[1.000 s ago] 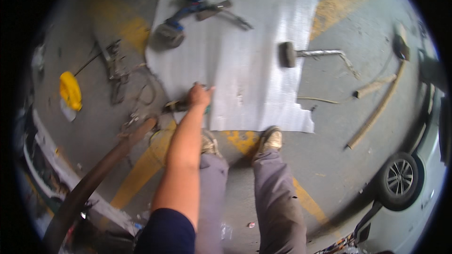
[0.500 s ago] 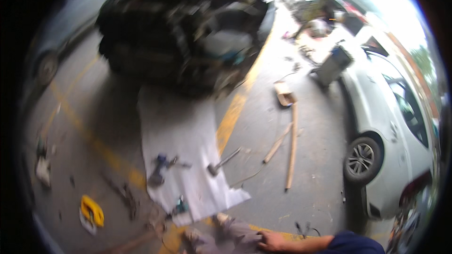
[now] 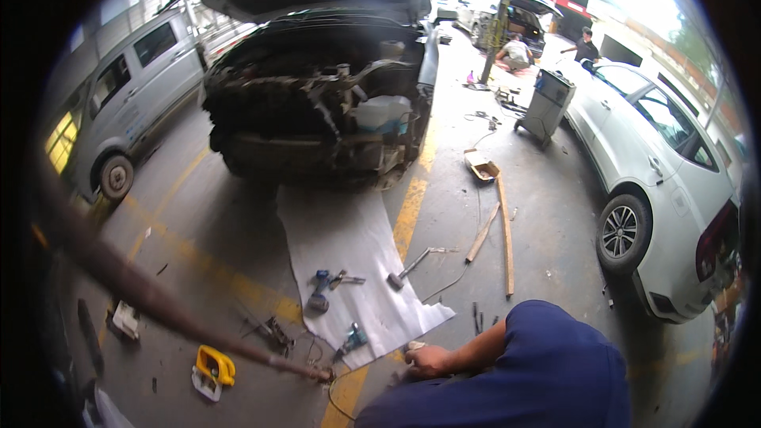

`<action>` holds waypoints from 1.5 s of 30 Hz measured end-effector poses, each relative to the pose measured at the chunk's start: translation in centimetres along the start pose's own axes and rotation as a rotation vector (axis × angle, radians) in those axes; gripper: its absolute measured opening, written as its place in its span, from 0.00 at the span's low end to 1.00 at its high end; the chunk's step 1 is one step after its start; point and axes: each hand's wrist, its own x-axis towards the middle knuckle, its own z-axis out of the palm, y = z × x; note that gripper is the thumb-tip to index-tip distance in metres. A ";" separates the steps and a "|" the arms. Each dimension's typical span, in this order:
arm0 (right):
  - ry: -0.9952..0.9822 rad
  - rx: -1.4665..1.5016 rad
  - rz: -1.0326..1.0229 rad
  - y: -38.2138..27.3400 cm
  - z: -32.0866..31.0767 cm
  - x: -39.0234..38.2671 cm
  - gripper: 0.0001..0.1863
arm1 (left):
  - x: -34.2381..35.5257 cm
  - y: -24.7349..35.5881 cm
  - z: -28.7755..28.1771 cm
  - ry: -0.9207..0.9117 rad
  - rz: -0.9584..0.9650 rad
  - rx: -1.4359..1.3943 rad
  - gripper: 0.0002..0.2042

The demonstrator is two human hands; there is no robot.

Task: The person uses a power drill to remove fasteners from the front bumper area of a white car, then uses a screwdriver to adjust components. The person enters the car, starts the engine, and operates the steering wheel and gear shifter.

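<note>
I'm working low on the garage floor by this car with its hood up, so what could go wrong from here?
Possible risks:
1. The hammer, the cordless tools and loose hand tools lie scattered about the white sheet; stepping on one could trip you.
2. The long pipe slants across the floor beside your hand and could catch a foot.
3. The wooden strips lie in the walkway.

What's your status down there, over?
Left hand low at near edge of white sheet, grip unclear. Right hand out of view. Teal tool just left of it; long pipe ends close by.
</note>
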 end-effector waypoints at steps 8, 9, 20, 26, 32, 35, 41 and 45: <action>0.179 0.337 0.228 -6.1 14.9 -4.3 0.23 | 4.5 -6.7 -11.0 -0.078 -0.026 -0.044 0.23; 0.203 0.364 0.234 -7.3 15.4 -4.3 0.23 | 5.3 -8.0 -12.7 -0.074 -0.042 -0.046 0.23; -0.084 0.147 0.148 -25.7 24.7 7.0 0.24 | 17.3 -12.6 -35.1 0.210 0.107 -0.059 0.20; -0.090 0.065 0.050 -40.0 25.8 19.3 0.24 | 28.5 -7.9 -41.9 -0.084 -0.011 -0.236 0.17; -0.066 -0.013 -0.085 -53.5 21.3 30.3 0.24 | 39.4 -11.5 -51.3 -0.077 -0.189 -0.070 0.14; 0.008 0.040 -0.035 -57.7 20.1 33.6 0.24 | 46.1 -6.5 -54.6 -0.084 -0.201 0.141 0.13; 0.143 0.186 0.238 -62.4 26.6 39.8 0.25 | 65.1 -0.5 -59.9 -0.162 -0.062 0.368 0.12; 0.180 0.284 0.443 -67.0 32.7 44.5 0.25 | 81.8 0.8 -62.3 -0.203 0.099 0.466 0.11</action>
